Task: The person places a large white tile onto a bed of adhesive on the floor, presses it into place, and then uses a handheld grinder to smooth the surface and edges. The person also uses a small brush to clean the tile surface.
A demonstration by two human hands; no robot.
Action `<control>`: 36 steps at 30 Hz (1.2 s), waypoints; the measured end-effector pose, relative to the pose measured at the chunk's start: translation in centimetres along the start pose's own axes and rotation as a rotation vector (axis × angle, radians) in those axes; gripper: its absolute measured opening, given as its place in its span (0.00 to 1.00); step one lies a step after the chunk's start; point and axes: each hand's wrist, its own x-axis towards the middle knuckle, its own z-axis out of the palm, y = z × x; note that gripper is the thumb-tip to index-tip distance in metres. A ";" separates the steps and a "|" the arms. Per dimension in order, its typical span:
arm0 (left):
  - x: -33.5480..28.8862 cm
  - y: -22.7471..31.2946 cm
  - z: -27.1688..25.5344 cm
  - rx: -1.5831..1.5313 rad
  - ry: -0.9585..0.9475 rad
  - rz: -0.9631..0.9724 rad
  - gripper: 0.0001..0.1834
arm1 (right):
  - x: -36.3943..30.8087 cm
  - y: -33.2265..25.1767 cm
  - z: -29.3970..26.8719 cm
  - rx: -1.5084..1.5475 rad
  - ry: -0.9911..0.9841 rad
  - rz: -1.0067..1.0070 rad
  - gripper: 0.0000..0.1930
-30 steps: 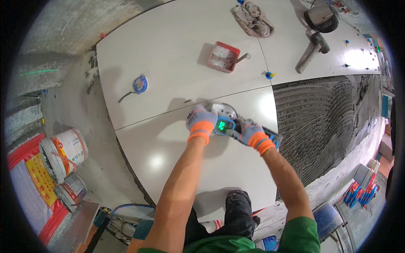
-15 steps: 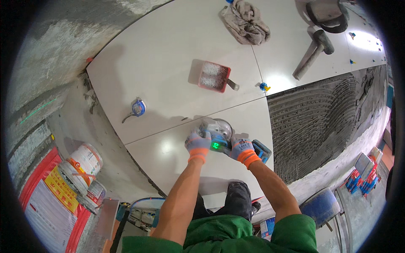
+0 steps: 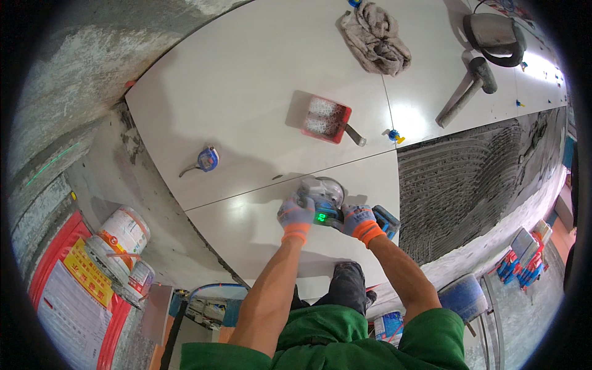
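Under gloved hands (image 3: 296,210) — blue tool (image 3: 327,209)

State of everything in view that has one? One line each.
Tile vibrator: display lit green
Left hand: gloved, closed on tile vibrator
Right hand: gloved, closed on tile vibrator
Mortar bed: combed into ridges
Cloth: crumpled
Mallet: lying down
Red tray: holding white material

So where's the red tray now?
In the head view's upper half, slightly right of centre, the red tray lies on a pale tile, between the crumpled cloth and power tool, left of the blue-and-yellow clip.
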 end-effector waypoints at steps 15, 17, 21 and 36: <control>0.4 -0.2 -1.0 -0.012 -0.180 -0.132 0.28 | 0.4 -0.9 -1.9 -0.043 -0.018 -0.043 0.34; 0.3 -0.2 -1.2 -0.070 -0.162 -0.135 0.27 | 0.4 -1.0 -2.2 -0.058 -0.011 -0.067 0.32; 0.2 -0.5 -1.2 -0.164 -0.144 -0.096 0.24 | 0.5 -1.0 -2.9 -0.040 -0.081 -0.069 0.26; 0.0 -2.3 0.2 -0.207 -0.001 -0.074 0.17 | 2.3 -0.6 -2.0 -0.199 -0.180 -0.089 0.27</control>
